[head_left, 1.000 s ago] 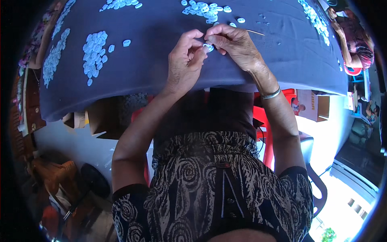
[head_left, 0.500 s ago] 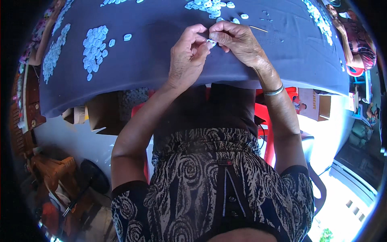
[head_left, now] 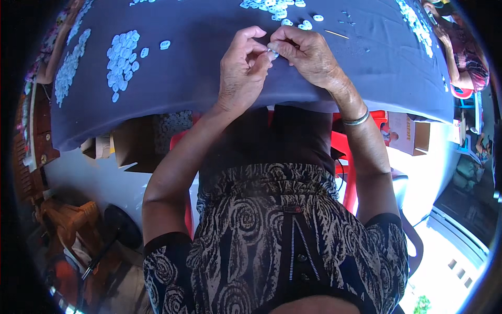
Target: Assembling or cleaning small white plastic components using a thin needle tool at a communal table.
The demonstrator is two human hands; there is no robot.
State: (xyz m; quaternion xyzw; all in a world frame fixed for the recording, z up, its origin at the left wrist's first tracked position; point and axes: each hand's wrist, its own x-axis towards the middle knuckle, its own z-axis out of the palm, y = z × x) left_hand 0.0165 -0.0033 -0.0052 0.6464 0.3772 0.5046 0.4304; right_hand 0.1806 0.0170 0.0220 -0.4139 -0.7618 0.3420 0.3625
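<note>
Over the near part of the dark tablecloth, my two hands meet at a small white plastic piece [head_left: 274, 54]. My left hand [head_left: 240, 76] pinches it between thumb and fingers from the left. From the right, my right hand [head_left: 308, 56] closes thumb and forefinger on the same spot; whether it also holds some tiny part is hidden. Much of the piece is covered by fingertips. Just beyond my right hand lie a few loose white oval pieces [head_left: 305, 25]. A thin pale stick [head_left: 336, 34] rests right of that hand, near tiny metallic-looking bits [head_left: 347, 22].
A pile of white oval pieces [head_left: 122, 62] lies on the tablecloth [head_left: 188, 78] at left, another pile [head_left: 269, 5] at the far middle. More pieces line both sides. Another person's arm [head_left: 454, 57] shows at right. Under the table stand cardboard boxes [head_left: 133, 144].
My right thumb and forefinger have shifted slightly over the white piece, so less of it shows. Both hands stay in nearly the same place.
</note>
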